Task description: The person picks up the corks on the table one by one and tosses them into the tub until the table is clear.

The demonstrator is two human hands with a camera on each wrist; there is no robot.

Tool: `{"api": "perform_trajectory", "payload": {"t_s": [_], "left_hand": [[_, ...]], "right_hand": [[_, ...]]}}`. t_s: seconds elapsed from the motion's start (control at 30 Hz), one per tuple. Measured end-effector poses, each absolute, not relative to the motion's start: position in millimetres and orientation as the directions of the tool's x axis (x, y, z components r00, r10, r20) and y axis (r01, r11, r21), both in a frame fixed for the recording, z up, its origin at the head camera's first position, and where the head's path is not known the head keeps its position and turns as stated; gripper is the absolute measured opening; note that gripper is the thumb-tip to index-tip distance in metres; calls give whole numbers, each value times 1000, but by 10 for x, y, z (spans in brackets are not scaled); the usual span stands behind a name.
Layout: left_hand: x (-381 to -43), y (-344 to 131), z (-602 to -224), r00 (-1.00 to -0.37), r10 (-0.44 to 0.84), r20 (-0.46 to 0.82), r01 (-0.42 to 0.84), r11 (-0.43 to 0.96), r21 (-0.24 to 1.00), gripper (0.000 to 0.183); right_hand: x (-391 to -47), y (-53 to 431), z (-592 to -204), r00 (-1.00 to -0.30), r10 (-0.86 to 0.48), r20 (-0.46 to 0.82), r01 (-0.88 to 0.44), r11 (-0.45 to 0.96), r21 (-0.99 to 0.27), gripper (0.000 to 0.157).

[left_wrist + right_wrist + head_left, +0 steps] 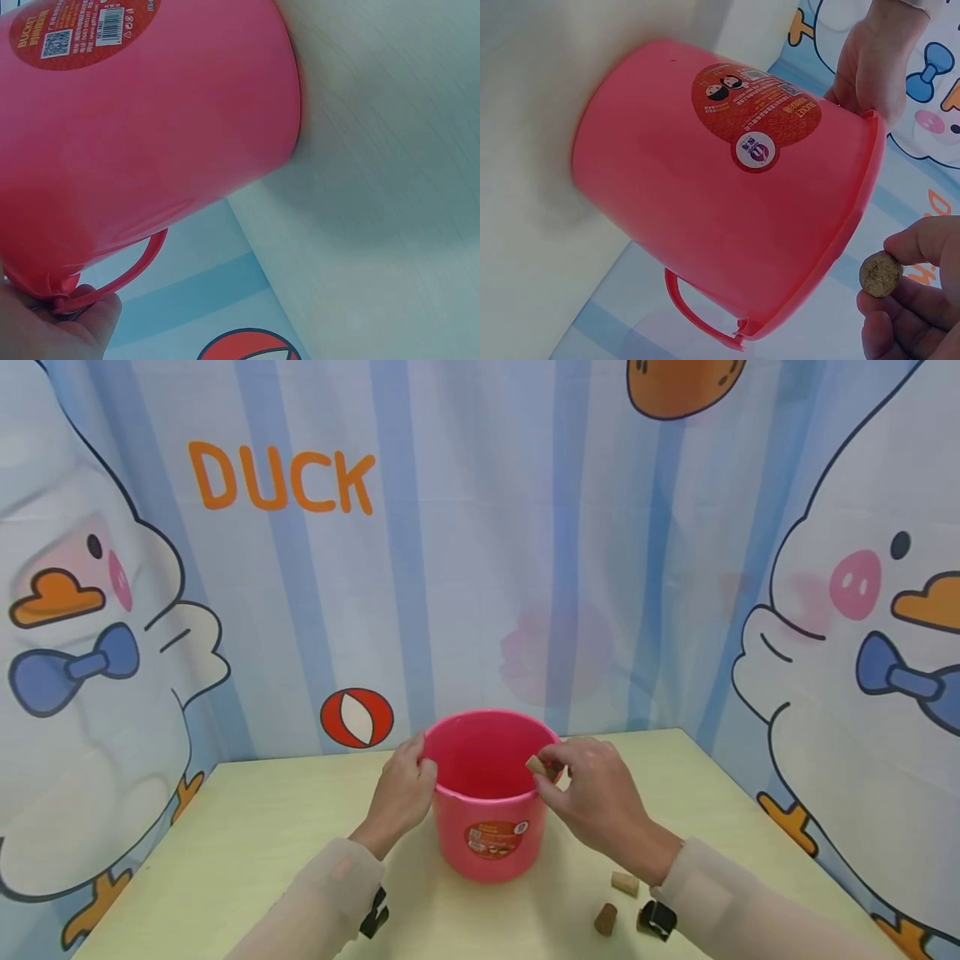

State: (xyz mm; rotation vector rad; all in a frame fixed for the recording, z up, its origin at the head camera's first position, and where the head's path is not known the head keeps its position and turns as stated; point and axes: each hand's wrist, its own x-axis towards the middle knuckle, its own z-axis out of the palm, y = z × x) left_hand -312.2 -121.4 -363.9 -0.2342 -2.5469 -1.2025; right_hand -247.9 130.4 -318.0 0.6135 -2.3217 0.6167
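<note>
A pink plastic bucket point(453, 831) stands upright on the pale table, its oval label facing me. My left hand point(401, 793) grips its rim on the left side; in the left wrist view, the fingers point(105, 315) curl at the point where the handle point(150, 259) joins the rim. Between thumb and fingers, my right hand point(600, 797) pinches a cork stopper point(536, 766) by the right side of the rim. The right wrist view shows the round, speckled end of this cork point(880, 274) just outside the bucket's mouth.
On the table point(300, 843), right of the bucket, lie a tan cork point(625, 883) and a darker brown cork point(605, 919) near my right sleeve. A blue-striped curtain point(465, 568) printed with ducks hangs behind the table and along both sides.
</note>
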Motion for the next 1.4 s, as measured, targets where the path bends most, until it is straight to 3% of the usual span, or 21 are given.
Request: {"api": "perform_trajectory", "payload": {"t_s": [0.47,0.8,1.27,1.4], "left_hand": [[-3103,-1198,-3632,-937,10,350,277,633,723,60],[-3097,-1192,-3639,-938,-2,345,266,634,726,61],[-3115,-1204,-3632,-938,10,348,274,637,720,59],[-3119,-1204,-3625,-938,14,346,275,636,721,59]], "right_hand": [[-2581,1211,-3141,-690,-262,675,-559,785,-267,15],[-2681,1148,-3119,-720,-281,635,-537,804,-254,9],[-2835,1106,-3096,-806,-287,517,-460,854,-244,10],[-2860,1115,-3102,-842,-268,468,-422,868,-261,20]]}}
